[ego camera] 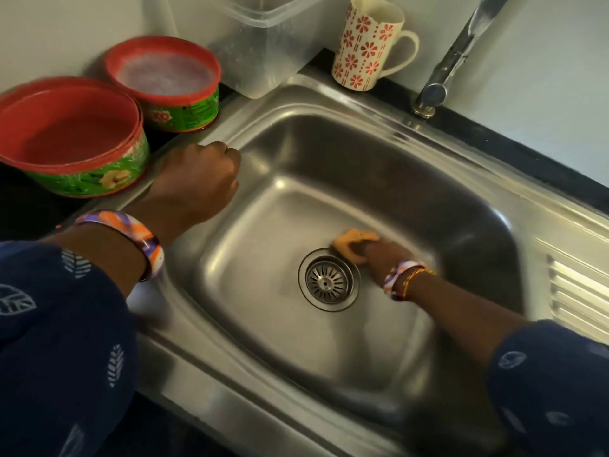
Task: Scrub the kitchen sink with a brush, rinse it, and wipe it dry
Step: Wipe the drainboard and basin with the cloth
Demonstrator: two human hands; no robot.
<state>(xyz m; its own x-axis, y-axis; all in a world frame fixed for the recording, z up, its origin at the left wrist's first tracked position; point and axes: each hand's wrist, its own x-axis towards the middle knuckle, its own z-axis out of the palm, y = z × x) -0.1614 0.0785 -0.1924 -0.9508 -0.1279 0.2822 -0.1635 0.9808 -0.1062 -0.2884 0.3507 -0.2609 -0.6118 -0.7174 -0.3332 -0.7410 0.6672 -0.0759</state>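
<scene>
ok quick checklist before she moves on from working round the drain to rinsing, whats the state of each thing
1. Right hand holds the orange pad: ok.
2. Pad touching the basin floor beside the drain strainer: ok.
3. Left hand braced on the sink rim, curled, holding nothing: ok.
4. Tap off, no water showing: ok.
5. Basin free of dishes: ok.
6. Mug out of splash range by the tap: not ok, it stands on the back rim.

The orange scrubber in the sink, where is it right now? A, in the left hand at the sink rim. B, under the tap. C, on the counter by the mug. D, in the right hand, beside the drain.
D: the right hand holds the orange scrubber on the basin floor beside the drain.
</scene>
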